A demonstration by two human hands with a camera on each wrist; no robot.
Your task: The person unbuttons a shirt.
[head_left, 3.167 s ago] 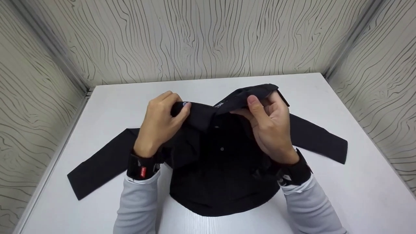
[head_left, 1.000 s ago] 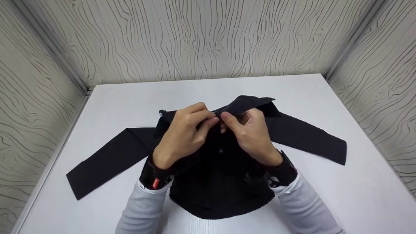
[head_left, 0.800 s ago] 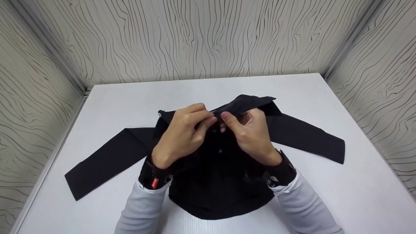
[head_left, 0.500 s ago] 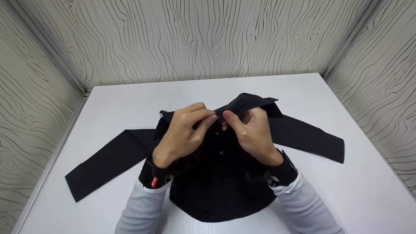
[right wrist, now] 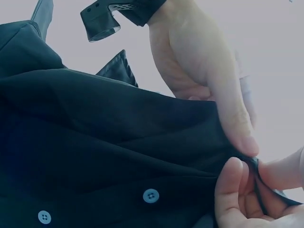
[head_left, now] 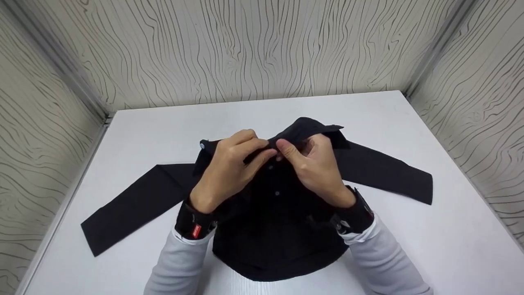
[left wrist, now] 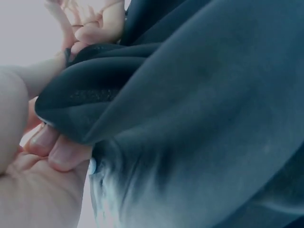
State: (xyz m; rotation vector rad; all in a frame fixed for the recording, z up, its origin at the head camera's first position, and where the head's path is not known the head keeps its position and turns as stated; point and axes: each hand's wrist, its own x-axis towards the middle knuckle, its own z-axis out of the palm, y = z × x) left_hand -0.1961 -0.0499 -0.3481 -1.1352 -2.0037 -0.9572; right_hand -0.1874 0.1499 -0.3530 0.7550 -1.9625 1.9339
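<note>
A black long-sleeved shirt [head_left: 278, 241] lies front up on the table, its collar [head_left: 303, 128] lifted. At the neck, my left hand [head_left: 229, 168] pinches the shirt's edge between thumb and fingers. Close beside it, my right hand [head_left: 317, 172] grips the other side of the neck opening with its thumb on top. The fingertips of both hands almost meet. Below them a pale button [head_left: 277, 193] shows on the front; the right wrist view has another button [right wrist: 151, 195] near the held edge. Whatever lies between the fingertips is mostly hidden.
The shirt's left sleeve [head_left: 135, 209] and right sleeve [head_left: 389, 172] spread out to the sides on the white table [head_left: 163, 131]. A small button [head_left: 202, 145] sits at the left collar tip. Wood-patterned panels [head_left: 254, 49] stand around the back and sides.
From holding the two collar sides apart, both hands have come together at the neck, and the left collar tip has been let go. Over the last second only the fingertips shift slightly.
</note>
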